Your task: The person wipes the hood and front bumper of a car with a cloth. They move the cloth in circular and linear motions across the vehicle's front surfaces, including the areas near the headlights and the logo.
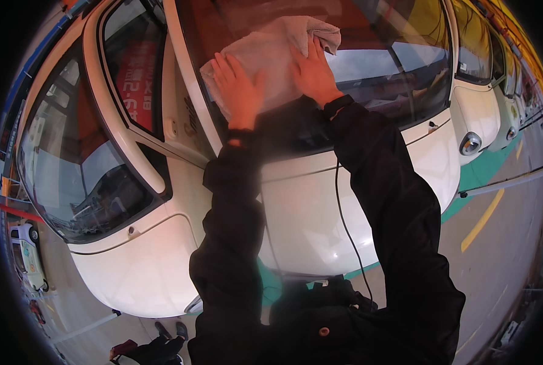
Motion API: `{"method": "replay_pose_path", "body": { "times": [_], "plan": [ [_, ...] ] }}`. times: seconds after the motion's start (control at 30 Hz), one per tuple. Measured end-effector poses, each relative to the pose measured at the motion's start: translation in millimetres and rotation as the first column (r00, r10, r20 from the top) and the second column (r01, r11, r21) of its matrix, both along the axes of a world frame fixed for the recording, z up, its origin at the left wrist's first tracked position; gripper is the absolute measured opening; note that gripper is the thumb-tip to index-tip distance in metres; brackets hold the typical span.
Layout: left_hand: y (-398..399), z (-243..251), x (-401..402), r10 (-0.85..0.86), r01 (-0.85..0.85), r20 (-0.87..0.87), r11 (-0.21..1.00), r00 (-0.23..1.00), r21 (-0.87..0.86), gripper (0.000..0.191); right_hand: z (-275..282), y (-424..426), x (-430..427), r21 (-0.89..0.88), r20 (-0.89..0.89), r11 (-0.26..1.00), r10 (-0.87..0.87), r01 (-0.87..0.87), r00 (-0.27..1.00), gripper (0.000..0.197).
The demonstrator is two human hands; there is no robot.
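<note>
A pale grey terry towel (274, 64) lies spread against the windshield (390, 77) of a small white car. My left hand (238, 91) presses flat on the towel's left part, its fingertips near the upper left edge. At the towel's right end, my right hand (315, 73) holds it to the glass, where the cloth bunches into folds above the fingers. Below the windshield curves the car's white hood (308, 210), partly hidden by my black sleeves. Sky and buildings are reflected in the glass.
Another white car (134, 273) stands close on the left, with more parked in a row at right (477, 114). A thin black cable (343, 214) hangs beside my right sleeve. A person's dark shoes (171, 329) show at the lower left. Yellow lines (481, 221) mark the pavement.
</note>
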State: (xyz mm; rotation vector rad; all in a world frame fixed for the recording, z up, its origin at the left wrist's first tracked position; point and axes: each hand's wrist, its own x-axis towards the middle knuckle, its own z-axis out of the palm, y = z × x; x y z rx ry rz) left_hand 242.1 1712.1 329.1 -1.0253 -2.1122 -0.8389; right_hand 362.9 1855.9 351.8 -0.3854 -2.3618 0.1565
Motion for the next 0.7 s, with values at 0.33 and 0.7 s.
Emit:
{"method": "replay_pose_path", "body": {
  "times": [0.33,0.7],
  "plan": [
    [-37.4,-85.1,99.9,0.032,-0.01,0.167,0.992,0.985,-0.128,0.076,-77.4,-33.8,89.0,-0.094,0.123,0.995,-0.029,0.04,0.992,0.046],
    [-43.3,-110.0,129.3,-0.048,0.078,0.182,0.984,0.982,-0.16,0.081,-123.4,-36.4,140.7,-0.088,0.289,0.994,-0.043,0.071,0.956,0.057]
  ]
}}
